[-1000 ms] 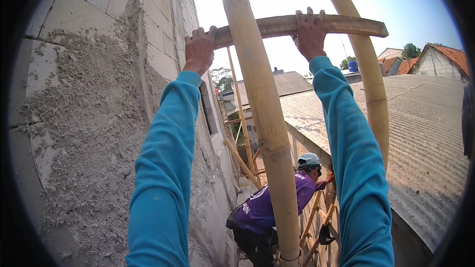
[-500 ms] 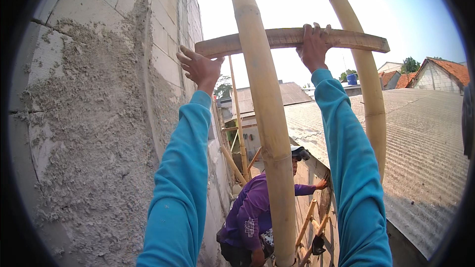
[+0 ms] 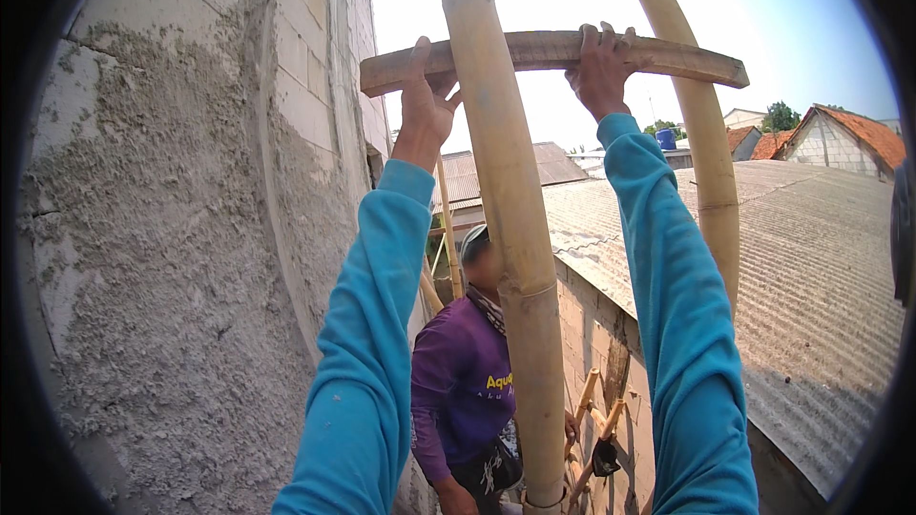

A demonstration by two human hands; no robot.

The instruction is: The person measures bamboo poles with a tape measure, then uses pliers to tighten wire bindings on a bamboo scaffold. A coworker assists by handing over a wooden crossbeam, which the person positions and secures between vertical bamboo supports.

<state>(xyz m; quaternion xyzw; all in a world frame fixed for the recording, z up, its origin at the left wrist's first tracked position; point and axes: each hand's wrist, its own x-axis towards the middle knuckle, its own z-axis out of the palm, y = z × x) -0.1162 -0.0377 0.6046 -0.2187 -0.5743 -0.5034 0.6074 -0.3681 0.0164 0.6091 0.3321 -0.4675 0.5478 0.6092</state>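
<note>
A wooden plank [image 3: 539, 50] spans the upper middle, passing behind the near bamboo pole [image 3: 515, 181] and in front of the farther bamboo pole [image 3: 701, 114]. My right hand [image 3: 601, 74] grips it between the two poles, fingers hooked over its top edge. Close to the plank's left end, my left hand [image 3: 426, 113] is on it just left of the near pole. One finger points up across the plank's face and the thumb sits apart, lower down. Both arms are raised in blue sleeves.
A rough, partly plastered block wall [image 3: 200, 229] rises close on the left. Below, a person in a purple shirt [image 3: 458, 372] stands behind the near pole. Short bamboo pieces [image 3: 596, 420] lean beside a lower wall. A corrugated roof [image 3: 811, 257] stretches along the right.
My left hand has moved right, from beside the plank's left end onto it. The plank has shifted slightly up and left. The person below has straightened and turned, lowering an arm from the wall.
</note>
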